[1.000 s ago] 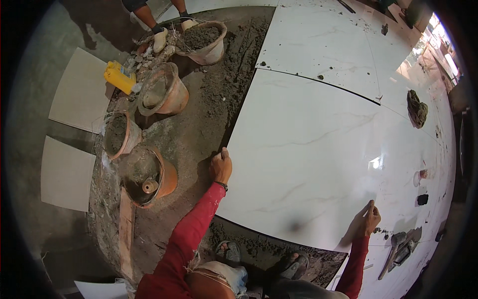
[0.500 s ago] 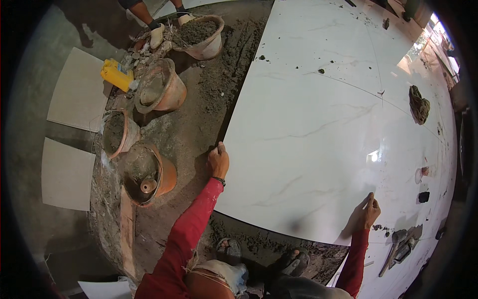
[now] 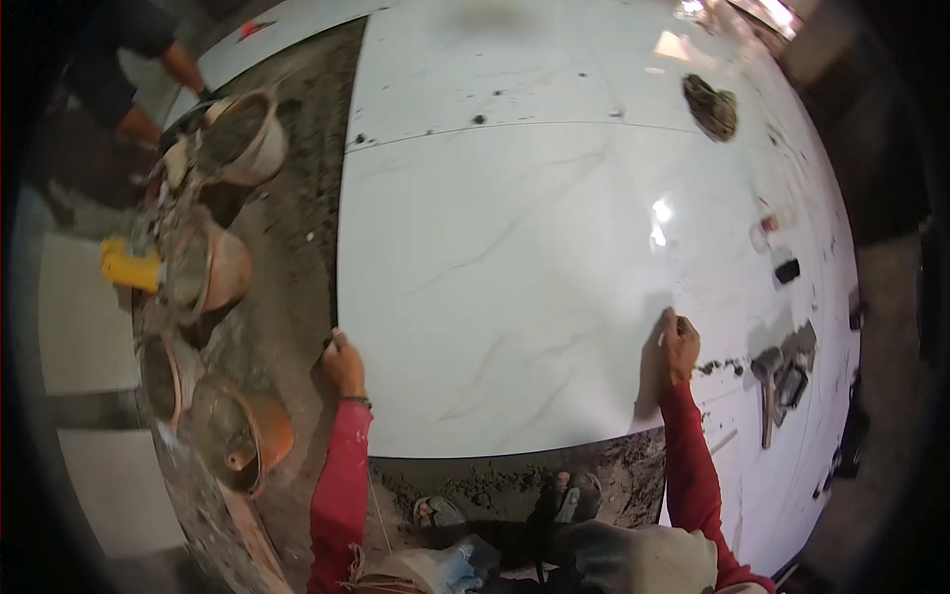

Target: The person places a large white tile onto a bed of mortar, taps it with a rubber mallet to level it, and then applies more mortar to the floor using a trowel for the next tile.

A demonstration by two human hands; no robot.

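White tile [image 3: 475, 267], left fingers [image 3: 341, 344] curled at one edge, right fingers [image 3: 677, 325] bunched opposite

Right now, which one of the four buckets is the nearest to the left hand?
The orange bucket lowest in the picture is nearest the left hand. It alone shows a small round-ended object inside; the other three buckets stand farther off.

Wide fisheye camera sitting on wearer's head, looking steeply down and forward; large glossy white faintly veined tile [image 3: 475, 277] lying near below, red-sleeved forearms [image 3: 336, 485] showing toward lower edge.
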